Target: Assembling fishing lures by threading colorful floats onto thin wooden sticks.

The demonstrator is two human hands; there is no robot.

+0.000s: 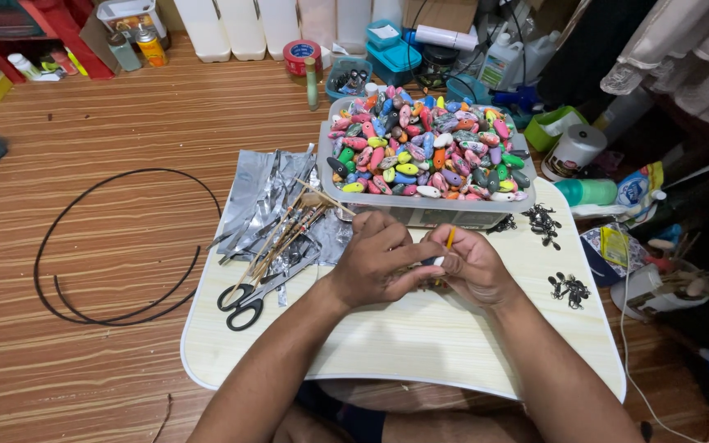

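1. Our forearms come in from the bottom edge over the pale lap table (387, 344).
2. L hand (375, 262) is closed on a small white-dark piece (435, 262), probably a lure body, at table centre.
3. R hand (473, 264) pinches a thin orange stick (450, 239) touching that piece.
4. Clear tub (420, 212) w/ colourful lure bodies (428, 148) sits just behind; scissors (248, 299) and foil strips (260, 197) to the left.
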